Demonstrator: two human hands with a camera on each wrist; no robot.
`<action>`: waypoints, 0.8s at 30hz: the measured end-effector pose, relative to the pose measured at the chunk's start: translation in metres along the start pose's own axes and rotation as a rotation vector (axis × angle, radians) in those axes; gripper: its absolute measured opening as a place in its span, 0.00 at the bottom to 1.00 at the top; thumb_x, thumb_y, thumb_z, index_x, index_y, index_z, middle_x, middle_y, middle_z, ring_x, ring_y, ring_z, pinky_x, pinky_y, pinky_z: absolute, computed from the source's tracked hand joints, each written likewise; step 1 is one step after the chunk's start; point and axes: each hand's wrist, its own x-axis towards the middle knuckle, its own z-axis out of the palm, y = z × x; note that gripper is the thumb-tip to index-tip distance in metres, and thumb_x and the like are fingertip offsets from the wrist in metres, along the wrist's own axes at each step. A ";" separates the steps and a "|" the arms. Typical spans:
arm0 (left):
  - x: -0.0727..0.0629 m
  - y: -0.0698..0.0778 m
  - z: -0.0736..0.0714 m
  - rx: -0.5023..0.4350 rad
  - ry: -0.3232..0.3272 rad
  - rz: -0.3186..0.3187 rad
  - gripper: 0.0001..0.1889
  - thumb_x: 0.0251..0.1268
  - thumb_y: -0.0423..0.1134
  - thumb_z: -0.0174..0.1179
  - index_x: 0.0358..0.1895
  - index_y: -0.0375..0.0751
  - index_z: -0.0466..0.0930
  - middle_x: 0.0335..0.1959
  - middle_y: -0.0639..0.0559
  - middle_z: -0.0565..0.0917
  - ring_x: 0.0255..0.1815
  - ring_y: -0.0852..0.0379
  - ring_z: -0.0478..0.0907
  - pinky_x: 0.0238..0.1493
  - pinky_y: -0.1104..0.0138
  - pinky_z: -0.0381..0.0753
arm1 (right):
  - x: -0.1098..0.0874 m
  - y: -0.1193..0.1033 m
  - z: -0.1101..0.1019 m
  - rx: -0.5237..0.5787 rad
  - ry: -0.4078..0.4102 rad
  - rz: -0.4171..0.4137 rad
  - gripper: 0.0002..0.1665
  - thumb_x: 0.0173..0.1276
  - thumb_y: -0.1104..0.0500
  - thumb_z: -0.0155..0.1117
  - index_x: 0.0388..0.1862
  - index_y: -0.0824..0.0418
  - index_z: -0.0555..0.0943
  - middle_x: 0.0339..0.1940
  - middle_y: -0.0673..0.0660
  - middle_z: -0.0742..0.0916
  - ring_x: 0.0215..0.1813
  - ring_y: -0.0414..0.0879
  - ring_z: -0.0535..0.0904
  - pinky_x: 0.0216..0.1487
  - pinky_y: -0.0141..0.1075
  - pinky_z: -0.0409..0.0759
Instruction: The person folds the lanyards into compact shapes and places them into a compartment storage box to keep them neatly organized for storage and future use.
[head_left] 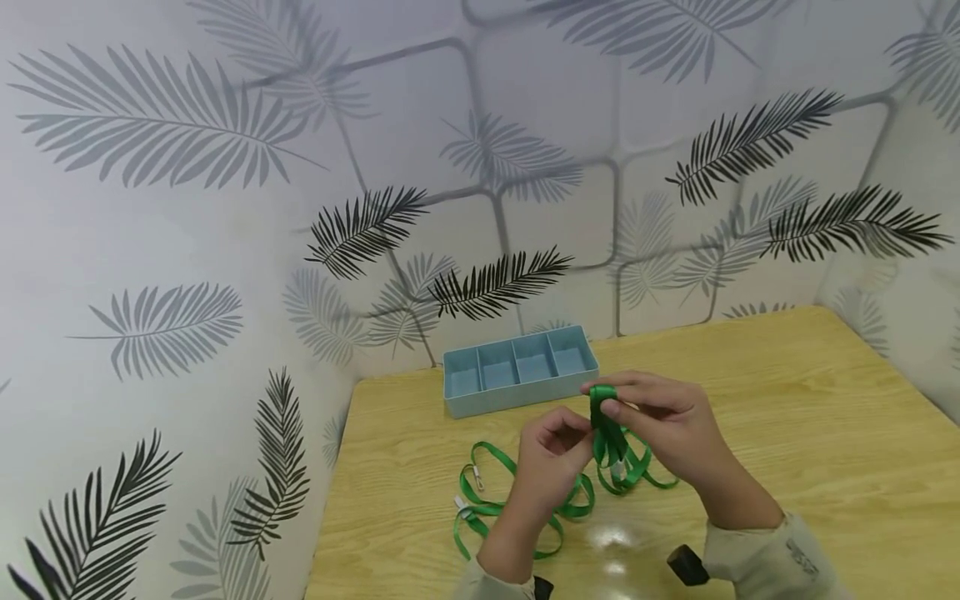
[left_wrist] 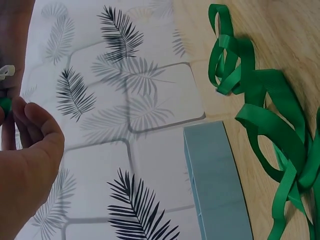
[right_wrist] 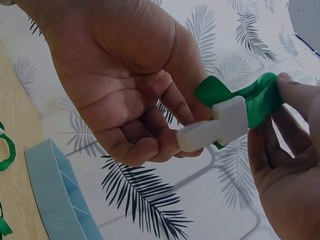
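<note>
Both hands hold a green ribbon lanyard up over the table. My right hand pinches its folded upper part between thumb and fingers. My left hand grips the ribbon just below and to the left. In the right wrist view a white plastic buckle sits on the ribbon, between the left fingers and the right hand. Under the hands, more green lanyard loops lie loosely on the table, with a small metal clip and another white buckle among them. The hands partly cover these loops.
Behind the hands stands a pale blue box with several compartments in a row, close to the wall. The light wooden table reaches out to the right. A white wall with a leaf pattern rises behind it.
</note>
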 end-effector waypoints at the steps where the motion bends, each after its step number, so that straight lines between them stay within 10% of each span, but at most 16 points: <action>1: -0.001 -0.001 0.001 0.007 0.002 0.017 0.06 0.73 0.25 0.61 0.41 0.20 0.81 0.41 0.24 0.83 0.39 0.68 0.84 0.46 0.73 0.84 | 0.000 0.000 0.000 0.009 0.009 -0.001 0.19 0.68 0.84 0.62 0.52 0.74 0.89 0.57 0.55 0.92 0.57 0.41 0.89 0.49 0.28 0.88; 17: -0.005 0.009 0.000 0.072 0.040 0.097 0.08 0.77 0.31 0.63 0.46 0.27 0.88 0.43 0.27 0.86 0.40 0.66 0.84 0.45 0.71 0.85 | 0.009 0.001 -0.001 0.141 0.099 -0.114 0.17 0.69 0.83 0.61 0.55 0.79 0.86 0.54 0.62 0.92 0.58 0.52 0.91 0.56 0.36 0.89; 24: -0.003 0.018 0.001 0.172 0.005 0.230 0.15 0.74 0.31 0.67 0.60 0.31 0.87 0.42 0.34 0.83 0.42 0.56 0.80 0.49 0.66 0.86 | 0.009 0.004 0.004 0.116 0.091 -0.130 0.15 0.68 0.83 0.62 0.53 0.80 0.86 0.52 0.61 0.93 0.54 0.49 0.91 0.51 0.33 0.90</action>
